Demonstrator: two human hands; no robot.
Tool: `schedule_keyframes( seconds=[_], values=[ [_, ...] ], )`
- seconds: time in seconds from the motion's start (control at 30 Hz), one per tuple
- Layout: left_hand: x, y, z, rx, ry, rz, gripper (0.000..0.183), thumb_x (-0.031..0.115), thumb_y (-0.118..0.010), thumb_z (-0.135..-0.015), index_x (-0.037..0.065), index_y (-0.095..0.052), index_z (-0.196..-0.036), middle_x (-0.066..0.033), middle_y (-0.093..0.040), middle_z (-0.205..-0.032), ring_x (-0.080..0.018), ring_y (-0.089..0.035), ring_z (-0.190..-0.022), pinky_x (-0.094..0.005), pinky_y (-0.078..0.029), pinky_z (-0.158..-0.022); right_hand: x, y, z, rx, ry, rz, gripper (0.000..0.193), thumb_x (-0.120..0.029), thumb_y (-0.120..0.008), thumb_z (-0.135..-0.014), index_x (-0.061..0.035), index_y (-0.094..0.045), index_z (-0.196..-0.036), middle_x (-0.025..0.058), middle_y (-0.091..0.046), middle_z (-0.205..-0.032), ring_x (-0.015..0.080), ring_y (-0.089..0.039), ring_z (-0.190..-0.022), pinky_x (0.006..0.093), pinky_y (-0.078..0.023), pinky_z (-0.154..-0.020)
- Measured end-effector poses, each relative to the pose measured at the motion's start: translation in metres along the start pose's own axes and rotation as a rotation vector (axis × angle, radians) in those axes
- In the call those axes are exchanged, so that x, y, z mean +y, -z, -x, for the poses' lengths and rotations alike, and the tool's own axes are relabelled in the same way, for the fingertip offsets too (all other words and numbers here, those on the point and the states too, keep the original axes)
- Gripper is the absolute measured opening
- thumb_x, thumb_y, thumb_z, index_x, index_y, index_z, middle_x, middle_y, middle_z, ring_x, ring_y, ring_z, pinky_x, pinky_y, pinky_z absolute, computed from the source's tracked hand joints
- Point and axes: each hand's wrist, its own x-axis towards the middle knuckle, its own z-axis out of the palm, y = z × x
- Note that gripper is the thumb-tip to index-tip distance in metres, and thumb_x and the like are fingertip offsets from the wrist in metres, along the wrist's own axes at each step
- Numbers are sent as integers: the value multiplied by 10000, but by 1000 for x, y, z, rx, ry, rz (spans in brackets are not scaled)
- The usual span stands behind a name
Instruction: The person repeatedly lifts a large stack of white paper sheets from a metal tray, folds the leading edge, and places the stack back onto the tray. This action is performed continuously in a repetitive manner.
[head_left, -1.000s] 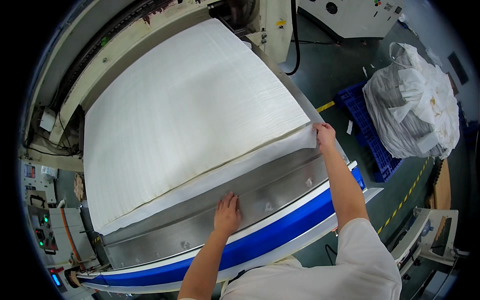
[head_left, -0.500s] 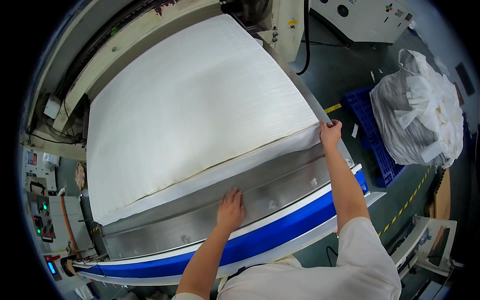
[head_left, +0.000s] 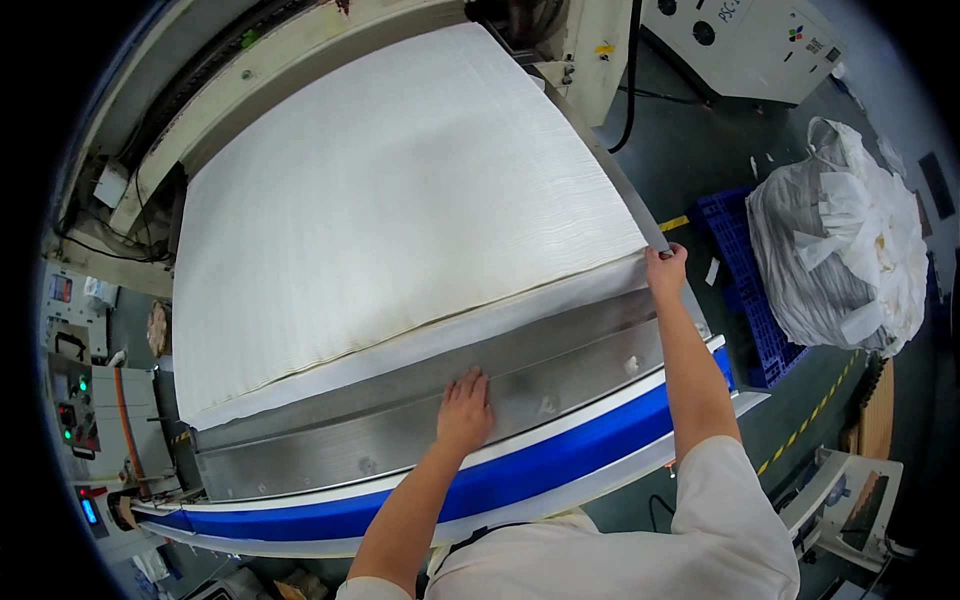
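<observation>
White sheet stack (head_left: 400,220) is lying on the metal table (head_left: 300,450), its near edge running along the table's front edge. The nearer right hand (head_left: 667,272) is pinching its near-right corner; the left hand (head_left: 465,412) is resting empty, palm down, the stack lying beyond its fingertips.

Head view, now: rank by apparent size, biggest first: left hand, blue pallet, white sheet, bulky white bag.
1. White sheet
2. Bulky white bag
3. Blue pallet, visible part only; the bag hides some
4. Left hand
</observation>
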Motion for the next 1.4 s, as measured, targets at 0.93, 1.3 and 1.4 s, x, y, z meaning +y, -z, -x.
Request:
schedule_keyframes(
  seconds=[0.93,1.3,1.4],
  values=[
    [-231,92,235,382,357,349,382,70,-556,-785,51,-552,-1166,-176,-549,-1232,-361,-529,-1108,-439,-432,-940,-106,-77,409,-1024,300,-35,207,-204,-586,-895,0,-611,-879,10,-583,-743,81,-507,-677,247,-424,-611],
    [-493,196,352,721,606,-38,347,102,-591,-771,49,-576,-1114,-140,-568,-1180,-357,-530,-1078,-449,-432,-924,-333,-239,683,-1360,895,125,194,-202,-588,-879,-33,-630,-964,136,-650,-824,248,-623,-720,333,-484,-675],
    [-538,215,362,740,617,-163,345,133,-592,-797,57,-566,-1132,-123,-542,-1212,-327,-497,-1144,-456,-393,-975,-384,-290,739,-1386,1035,87,201,-212,-575,-878,-37,-622,-964,134,-652,-853,278,-623,-761,363,-487,-705]
  ],
)
